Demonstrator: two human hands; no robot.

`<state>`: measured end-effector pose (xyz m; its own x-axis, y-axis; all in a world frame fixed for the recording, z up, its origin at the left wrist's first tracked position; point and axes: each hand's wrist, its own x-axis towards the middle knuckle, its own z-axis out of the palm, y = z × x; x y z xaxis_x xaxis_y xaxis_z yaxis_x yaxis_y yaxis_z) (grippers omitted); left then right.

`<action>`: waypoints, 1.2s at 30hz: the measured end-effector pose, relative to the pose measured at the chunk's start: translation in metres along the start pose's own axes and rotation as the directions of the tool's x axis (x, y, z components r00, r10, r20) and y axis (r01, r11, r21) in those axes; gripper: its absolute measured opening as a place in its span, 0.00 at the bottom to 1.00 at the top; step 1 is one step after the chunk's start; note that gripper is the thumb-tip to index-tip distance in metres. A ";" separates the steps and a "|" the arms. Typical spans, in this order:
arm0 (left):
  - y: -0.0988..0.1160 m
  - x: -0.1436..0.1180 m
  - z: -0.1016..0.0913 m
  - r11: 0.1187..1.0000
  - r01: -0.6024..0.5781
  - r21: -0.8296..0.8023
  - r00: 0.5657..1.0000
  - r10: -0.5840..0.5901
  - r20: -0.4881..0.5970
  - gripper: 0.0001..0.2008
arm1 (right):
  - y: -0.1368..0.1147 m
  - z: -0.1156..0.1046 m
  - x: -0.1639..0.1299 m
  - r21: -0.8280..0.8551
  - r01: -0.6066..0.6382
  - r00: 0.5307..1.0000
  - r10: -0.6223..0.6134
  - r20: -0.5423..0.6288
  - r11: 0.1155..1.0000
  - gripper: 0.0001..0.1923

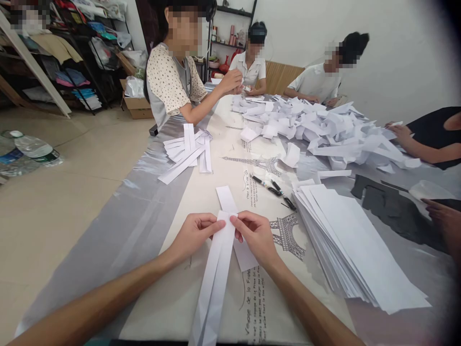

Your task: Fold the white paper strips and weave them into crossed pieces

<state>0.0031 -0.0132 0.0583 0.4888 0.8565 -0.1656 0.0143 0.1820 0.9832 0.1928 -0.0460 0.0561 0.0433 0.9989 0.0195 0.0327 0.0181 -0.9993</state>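
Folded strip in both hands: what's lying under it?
Under the folded strip lies a flat paper strip, running away across the printed tablecloth. Its middle is covered by the right hand.

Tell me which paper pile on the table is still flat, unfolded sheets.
The neat stack of flat sheets right of the hands; the far heap is crumpled folded pieces, and the left bundle holds narrow folded strips.

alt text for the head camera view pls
Left hand and right hand pinch the top end of a long folded paper strip on a table. A stack of paper sheets lies right; four other people sit around.
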 end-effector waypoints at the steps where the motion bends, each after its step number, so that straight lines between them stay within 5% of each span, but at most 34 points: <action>1: 0.000 0.000 -0.001 1.000 0.005 -0.011 1.000 -0.005 -0.004 0.17 | 0.000 0.000 -0.001 0.009 0.007 1.000 -0.007 0.004 1.000 0.15; 19: 0.007 -0.006 0.006 0.999 0.026 -0.038 0.997 -0.023 0.077 0.18 | 0.000 0.001 0.000 -0.007 -0.051 0.997 0.051 0.059 0.999 0.13; 26: 0.004 -0.003 0.004 0.997 -0.056 0.047 0.998 0.056 -0.015 0.18 | 0.005 0.002 -0.002 -0.029 -0.047 0.997 0.048 0.053 0.998 0.13; 36: 0.002 -0.002 0.001 0.999 -0.047 0.016 0.999 0.047 -0.001 0.17 | 0.002 0.004 -0.004 -0.003 -0.051 0.998 0.051 0.039 0.999 0.11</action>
<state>0.0028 -0.0145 0.0602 0.4877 0.8648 -0.1198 0.0058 0.1340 0.9910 0.1891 -0.0500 0.0538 0.0062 0.9994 -0.0331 0.0339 -0.0333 -0.9989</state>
